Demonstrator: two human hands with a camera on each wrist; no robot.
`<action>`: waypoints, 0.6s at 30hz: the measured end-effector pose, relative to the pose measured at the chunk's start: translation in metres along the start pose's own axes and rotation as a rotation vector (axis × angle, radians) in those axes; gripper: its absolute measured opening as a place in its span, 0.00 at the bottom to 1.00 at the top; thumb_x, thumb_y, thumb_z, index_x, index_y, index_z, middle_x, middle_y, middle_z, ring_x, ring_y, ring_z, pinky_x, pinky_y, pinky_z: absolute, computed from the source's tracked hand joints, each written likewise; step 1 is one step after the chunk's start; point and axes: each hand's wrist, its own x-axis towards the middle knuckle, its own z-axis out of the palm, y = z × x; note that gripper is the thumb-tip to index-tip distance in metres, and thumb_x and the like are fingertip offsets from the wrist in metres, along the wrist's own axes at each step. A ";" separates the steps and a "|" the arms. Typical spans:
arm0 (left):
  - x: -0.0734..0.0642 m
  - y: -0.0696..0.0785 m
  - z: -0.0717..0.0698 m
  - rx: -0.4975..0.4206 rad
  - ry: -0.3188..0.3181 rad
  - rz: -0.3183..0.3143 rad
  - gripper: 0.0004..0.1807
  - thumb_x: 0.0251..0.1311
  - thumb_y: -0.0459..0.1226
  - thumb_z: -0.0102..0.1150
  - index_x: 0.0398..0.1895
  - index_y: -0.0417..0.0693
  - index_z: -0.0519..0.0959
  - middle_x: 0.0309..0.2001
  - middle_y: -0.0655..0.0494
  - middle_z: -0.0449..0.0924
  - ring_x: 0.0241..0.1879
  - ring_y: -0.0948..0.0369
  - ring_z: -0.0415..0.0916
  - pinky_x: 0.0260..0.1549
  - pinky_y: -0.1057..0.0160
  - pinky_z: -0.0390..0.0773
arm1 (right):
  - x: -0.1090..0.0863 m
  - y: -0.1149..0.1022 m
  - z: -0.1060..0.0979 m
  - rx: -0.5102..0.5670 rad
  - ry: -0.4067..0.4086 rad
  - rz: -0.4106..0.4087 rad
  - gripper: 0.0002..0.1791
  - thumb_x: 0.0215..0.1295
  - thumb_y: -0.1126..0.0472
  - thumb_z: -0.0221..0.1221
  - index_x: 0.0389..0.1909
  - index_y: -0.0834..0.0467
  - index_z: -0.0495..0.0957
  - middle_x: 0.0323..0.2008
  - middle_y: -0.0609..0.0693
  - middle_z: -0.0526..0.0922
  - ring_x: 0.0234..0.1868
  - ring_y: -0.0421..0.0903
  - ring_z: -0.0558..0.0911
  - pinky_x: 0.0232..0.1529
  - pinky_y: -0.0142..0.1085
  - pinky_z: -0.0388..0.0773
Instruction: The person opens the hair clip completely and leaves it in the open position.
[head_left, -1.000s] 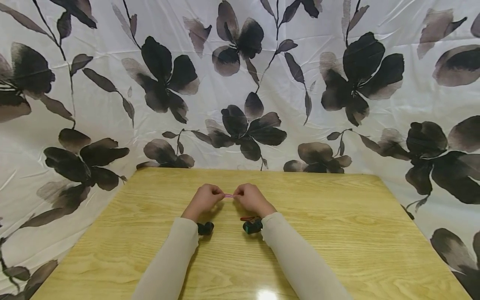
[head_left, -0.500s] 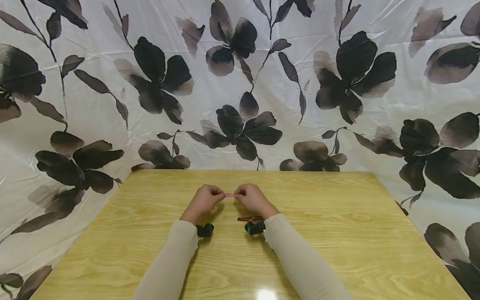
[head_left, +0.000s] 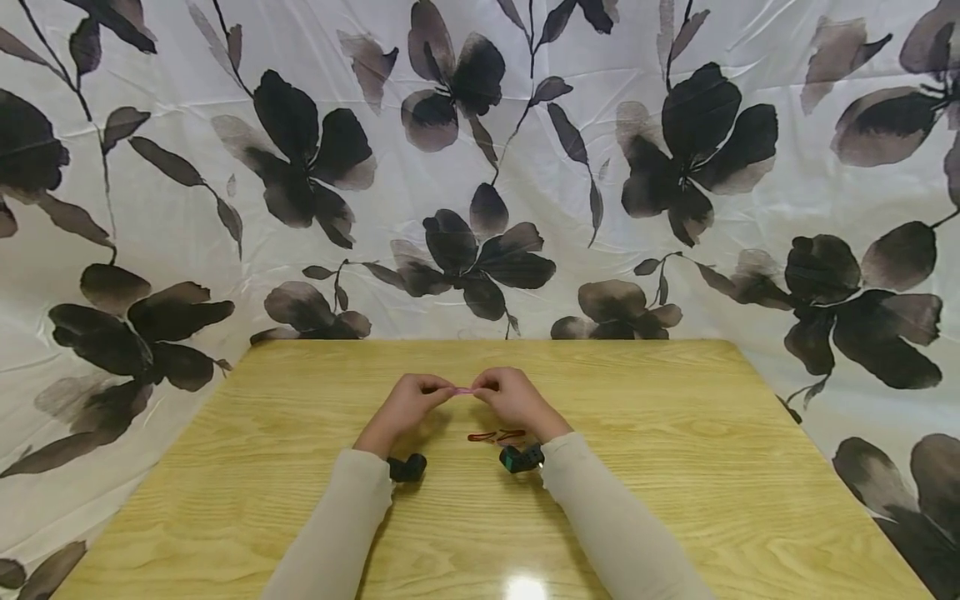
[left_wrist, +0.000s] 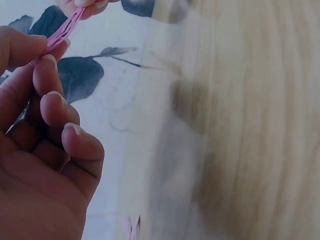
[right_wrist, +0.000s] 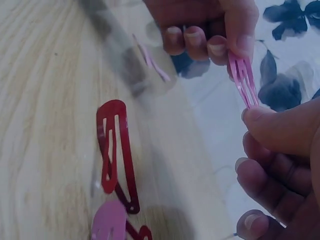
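Note:
A pink snap hair clip (right_wrist: 244,82) is held in the air between both hands. My left hand (head_left: 408,407) pinches one end between thumb and fingertips, and its other fingers are curled in the left wrist view. The opposite end is pinched by my right hand (head_left: 517,402). Below the right hand on the table lie red snap hair clips (head_left: 482,437). Up close in the right wrist view, one red clip (right_wrist: 129,160) has its inner tongue standing apart from its frame. Beside it is a second pink clip (right_wrist: 110,222), cut off by the image edge.
A further pink clip (right_wrist: 150,61), its parts spread, lies on the wooden table (head_left: 675,467) near the left hand. Dark wrist cameras (head_left: 407,468) sit at both wrists. Behind the table hangs a white cloth (head_left: 570,275) with dark flowers.
My right wrist has swung slightly to the right, uncovering more of the red clips. Both hands keep pinching the pink clip at nearly the same spot. The head view has turned slightly right.

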 end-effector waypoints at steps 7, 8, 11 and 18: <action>-0.008 0.003 0.003 -0.035 -0.016 0.008 0.13 0.65 0.45 0.59 0.44 0.48 0.86 0.48 0.52 0.83 0.38 0.59 0.73 0.36 0.63 0.72 | -0.011 -0.003 -0.005 -0.021 0.007 -0.036 0.11 0.71 0.57 0.56 0.43 0.58 0.83 0.40 0.46 0.83 0.40 0.43 0.79 0.44 0.39 0.76; -0.009 0.004 0.003 -0.039 -0.020 0.010 0.13 0.66 0.45 0.59 0.45 0.48 0.86 0.48 0.51 0.83 0.38 0.59 0.72 0.35 0.63 0.72 | -0.012 -0.004 -0.005 -0.025 0.010 -0.040 0.10 0.71 0.57 0.56 0.43 0.57 0.83 0.40 0.46 0.84 0.40 0.42 0.79 0.44 0.39 0.76; -0.014 0.005 0.004 -0.056 -0.034 0.019 0.13 0.67 0.44 0.57 0.46 0.48 0.85 0.46 0.50 0.83 0.34 0.59 0.70 0.33 0.63 0.71 | -0.017 -0.004 -0.006 -0.024 0.013 -0.048 0.09 0.71 0.58 0.56 0.42 0.55 0.84 0.40 0.46 0.84 0.41 0.42 0.79 0.44 0.39 0.77; -0.023 0.005 0.007 -0.141 -0.066 0.007 0.15 0.68 0.47 0.55 0.48 0.51 0.85 0.26 0.49 0.72 0.21 0.60 0.60 0.24 0.64 0.66 | -0.026 -0.003 -0.006 0.000 0.012 -0.060 0.09 0.71 0.58 0.56 0.42 0.54 0.83 0.39 0.45 0.83 0.39 0.41 0.78 0.42 0.38 0.77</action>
